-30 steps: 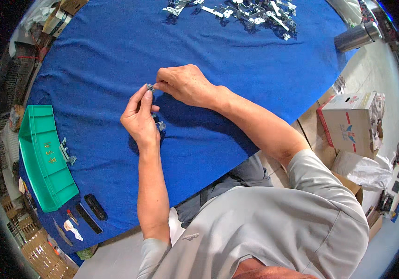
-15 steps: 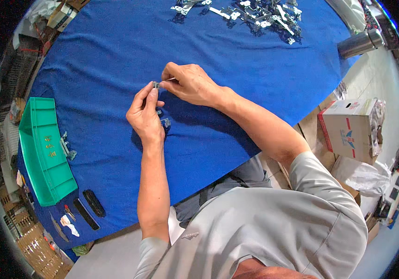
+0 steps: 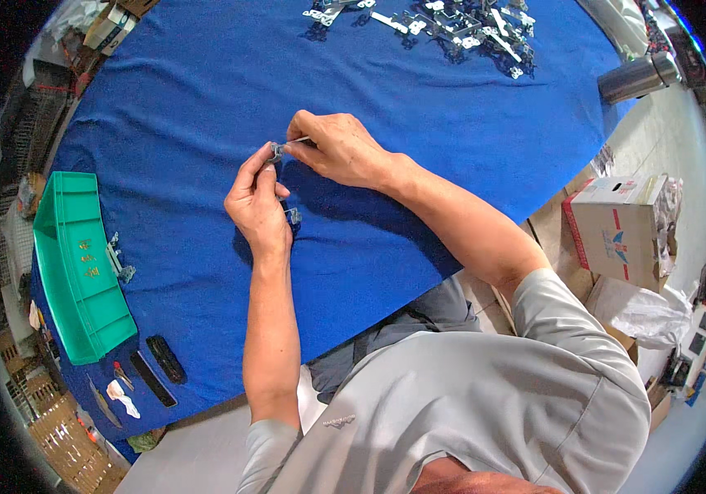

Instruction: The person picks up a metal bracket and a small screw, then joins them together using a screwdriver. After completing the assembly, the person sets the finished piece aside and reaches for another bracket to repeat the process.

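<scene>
Over the blue cloth, my left hand (image 3: 258, 206) pinches a small grey metal bracket (image 3: 276, 152) between thumb and fingertips. Another grey metal piece (image 3: 293, 216) shows beside my left palm; whether it belongs to the same bracket I cannot tell. My right hand (image 3: 341, 148) is closed, its fingertips meeting the bracket from the right. A thin pale rod (image 3: 303, 140) sticks out between its thumb and fingers; its kind is too small to make out.
A pile of metal brackets (image 3: 476, 33) lies at the far side of the blue cloth (image 3: 188, 90). On the left stand a green tray (image 3: 114, 317) with small brass-coloured bits, and more brackets (image 3: 118, 259). A steel flask (image 3: 637, 78) and a cardboard box (image 3: 612, 226) are at right.
The bracket has turned a little in my left fingers and more of it shows. My left thumb has drawn down slightly, and the pale rod shows more in my right hand.
</scene>
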The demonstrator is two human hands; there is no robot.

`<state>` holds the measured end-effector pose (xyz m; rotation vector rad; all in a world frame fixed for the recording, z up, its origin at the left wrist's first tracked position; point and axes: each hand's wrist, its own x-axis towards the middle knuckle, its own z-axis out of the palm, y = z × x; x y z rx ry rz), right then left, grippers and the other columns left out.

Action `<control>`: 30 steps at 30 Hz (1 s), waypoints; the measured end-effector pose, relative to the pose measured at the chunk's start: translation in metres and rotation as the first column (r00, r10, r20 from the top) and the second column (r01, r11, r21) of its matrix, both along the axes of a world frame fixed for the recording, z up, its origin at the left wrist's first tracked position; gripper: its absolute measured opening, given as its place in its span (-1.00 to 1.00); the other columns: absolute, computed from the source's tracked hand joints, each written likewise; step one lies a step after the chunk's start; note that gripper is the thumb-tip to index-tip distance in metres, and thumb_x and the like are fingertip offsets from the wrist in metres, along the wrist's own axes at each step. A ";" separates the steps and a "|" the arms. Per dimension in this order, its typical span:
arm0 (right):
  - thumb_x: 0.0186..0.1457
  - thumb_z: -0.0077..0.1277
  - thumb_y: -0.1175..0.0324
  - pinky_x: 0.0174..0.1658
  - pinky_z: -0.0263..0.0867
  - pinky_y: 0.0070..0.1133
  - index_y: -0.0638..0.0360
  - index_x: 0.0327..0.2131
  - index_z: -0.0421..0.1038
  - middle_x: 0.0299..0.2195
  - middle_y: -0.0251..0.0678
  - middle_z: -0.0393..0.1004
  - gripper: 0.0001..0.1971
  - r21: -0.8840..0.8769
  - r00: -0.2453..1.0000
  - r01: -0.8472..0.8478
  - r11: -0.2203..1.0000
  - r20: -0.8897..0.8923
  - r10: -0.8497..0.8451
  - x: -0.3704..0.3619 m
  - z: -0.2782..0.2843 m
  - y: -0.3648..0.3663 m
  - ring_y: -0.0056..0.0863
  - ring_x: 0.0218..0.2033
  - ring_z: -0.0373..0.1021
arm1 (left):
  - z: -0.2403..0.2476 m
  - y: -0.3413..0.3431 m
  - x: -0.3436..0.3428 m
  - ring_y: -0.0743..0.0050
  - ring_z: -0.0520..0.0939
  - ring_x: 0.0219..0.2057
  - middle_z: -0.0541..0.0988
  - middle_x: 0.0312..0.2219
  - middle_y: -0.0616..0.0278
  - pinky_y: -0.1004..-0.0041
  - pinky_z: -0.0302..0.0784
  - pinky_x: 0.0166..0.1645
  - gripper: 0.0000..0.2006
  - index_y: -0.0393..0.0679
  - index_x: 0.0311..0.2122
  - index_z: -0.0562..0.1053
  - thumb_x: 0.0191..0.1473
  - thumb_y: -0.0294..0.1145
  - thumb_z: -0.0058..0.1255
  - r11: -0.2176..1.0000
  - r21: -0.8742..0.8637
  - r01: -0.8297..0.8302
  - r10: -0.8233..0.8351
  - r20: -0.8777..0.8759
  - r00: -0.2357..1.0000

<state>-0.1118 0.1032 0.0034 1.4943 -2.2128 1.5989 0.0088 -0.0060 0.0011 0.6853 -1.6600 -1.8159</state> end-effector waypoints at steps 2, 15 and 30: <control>0.15 0.05 0.26 -0.44 0.33 -0.30 0.25 -0.39 0.37 -0.54 -0.10 0.50 -0.77 0.130 0.999 0.014 0.991 -0.030 -0.010 -0.003 -0.001 0.002 -0.09 -0.49 0.47 | 0.001 0.001 -0.002 0.76 0.46 -0.53 0.63 -0.28 0.19 0.73 0.36 -0.52 -0.75 -0.32 -0.10 0.54 0.13 -0.66 -0.06 1.000 -0.008 -0.006 0.006 -0.012 1.000; 0.12 0.08 0.30 -0.38 0.37 -0.33 0.25 -0.34 0.36 -0.48 -0.13 0.52 -0.80 0.270 0.999 0.018 0.963 -0.047 -0.005 -0.004 0.002 0.003 -0.12 -0.42 0.49 | 0.001 0.001 -0.002 0.76 0.45 -0.53 0.63 -0.27 0.19 0.73 0.36 -0.51 -0.74 -0.32 -0.09 0.54 0.13 -0.67 -0.07 1.000 -0.015 -0.019 0.019 -0.019 1.000; 0.13 0.08 0.28 -0.36 0.39 -0.33 0.25 -0.35 0.37 -0.48 -0.12 0.52 -0.79 0.151 1.000 -0.008 0.988 0.013 0.006 0.000 0.002 0.001 -0.12 -0.40 0.50 | 0.001 0.001 -0.002 0.75 0.45 -0.53 0.63 -0.25 0.15 0.73 0.37 -0.52 -0.74 -0.34 -0.09 0.53 0.12 -0.68 -0.07 1.000 -0.018 -0.024 0.024 -0.017 1.000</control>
